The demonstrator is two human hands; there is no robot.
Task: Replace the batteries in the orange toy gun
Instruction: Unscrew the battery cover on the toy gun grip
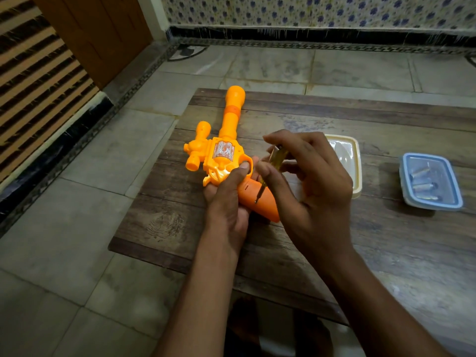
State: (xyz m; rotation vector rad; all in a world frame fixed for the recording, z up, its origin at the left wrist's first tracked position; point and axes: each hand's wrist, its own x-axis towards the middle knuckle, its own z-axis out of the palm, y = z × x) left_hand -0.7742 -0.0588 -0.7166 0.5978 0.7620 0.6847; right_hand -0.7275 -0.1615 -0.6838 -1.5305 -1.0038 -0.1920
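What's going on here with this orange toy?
A person is working on an orange toy gun over a wooden table. Their left hand holds it, while the right hand grips a yellow-handled screwdriver with its tip on the gun's grip. Batteries lie in a blue-rimmed container to the right.

The orange toy gun (226, 140) is smooth, glossy plastic; the screwdriver (277, 157) has a translucent yellow plastic handle and thin metal shaft. The table (386, 253) is worn, matt, grainy wood; on the table, a cream plastic tub (358, 176) and a clear blue-rimmed plastic box (438, 207) of metallic batteries (422, 188)
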